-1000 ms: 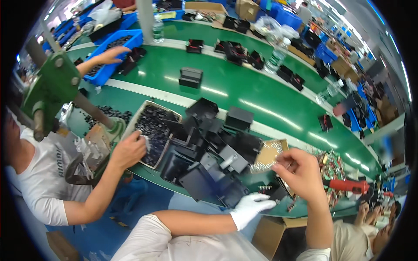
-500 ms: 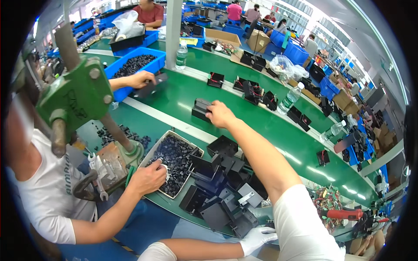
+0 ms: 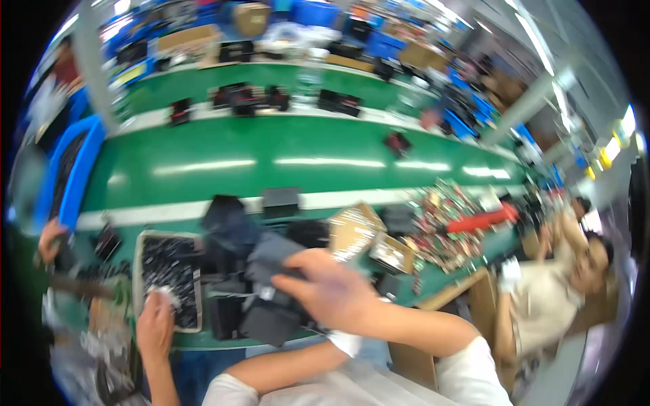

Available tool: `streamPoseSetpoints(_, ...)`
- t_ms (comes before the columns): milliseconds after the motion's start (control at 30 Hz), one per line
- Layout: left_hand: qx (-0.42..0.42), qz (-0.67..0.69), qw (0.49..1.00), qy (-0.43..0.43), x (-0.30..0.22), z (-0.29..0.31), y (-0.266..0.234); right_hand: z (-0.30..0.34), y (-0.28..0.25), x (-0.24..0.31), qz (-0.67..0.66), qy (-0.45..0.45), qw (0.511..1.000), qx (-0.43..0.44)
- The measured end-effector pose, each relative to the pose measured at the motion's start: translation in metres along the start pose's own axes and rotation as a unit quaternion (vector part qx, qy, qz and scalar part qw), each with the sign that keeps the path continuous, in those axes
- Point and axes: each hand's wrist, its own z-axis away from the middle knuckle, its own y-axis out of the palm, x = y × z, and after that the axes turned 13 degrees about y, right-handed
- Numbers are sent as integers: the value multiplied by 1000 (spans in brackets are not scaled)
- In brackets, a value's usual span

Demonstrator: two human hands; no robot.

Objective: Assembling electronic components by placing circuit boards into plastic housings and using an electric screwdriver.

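A black plastic box (image 3: 274, 254) is between the thumb and fingers of my right hand (image 3: 332, 287), over a pile of black plastic housings (image 3: 271, 321). The picture is smeared by motion, so the box's details are unclear. My left hand (image 3: 345, 342) wears a white glove and lies low at the table's front edge, under my right forearm. Its fingers are hidden. Left of the pile stands a pale tray (image 3: 198, 298) of small black parts. A co-worker's hand (image 3: 156, 325) reaches to that tray.
A green belt (image 3: 271, 145) runs behind a pale strip. Right of the pile lie a cardboard box (image 3: 352, 233), tangled wires (image 3: 433, 237) and a red tool (image 3: 484, 218). A blue bin (image 3: 74, 176) is at the left. Another person (image 3: 555, 291) sits at right.
The view has swung to the right. My right hand has come back from the belt to the pile, with a black box in its grip. My gloved left hand has gone under my right forearm.
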Motion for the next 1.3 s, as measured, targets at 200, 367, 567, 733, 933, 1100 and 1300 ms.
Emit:
streamPoseSetpoints(200,-102,-75,991,52,4,-22,18,44,-10,-3,-95,-96,984,-119)
streamPoseSetpoints(367,-27,-108,987,115,10,-18,1,110,-51,-43,-123,-7,961,-245)
streamPoseSetpoints(567,-60,-185,967,166,11,-13,28,174,-58,-151,-214,383,842,-313)
streamPoseSetpoints(733,-152,-85,981,79,-5,-14,60,179,-47,-196,-143,410,855,-285)
streamPoseSetpoints(933,-109,-165,970,144,10,-13,44,151,-55,-200,-133,415,859,-270)
streamPoseSetpoints(1100,-103,-205,962,150,9,-11,37,143,-56,-200,-157,437,870,-169)
streamPoseSetpoints(1300,-100,-218,963,126,4,-9,29,125,-39,-194,-345,362,699,-511)
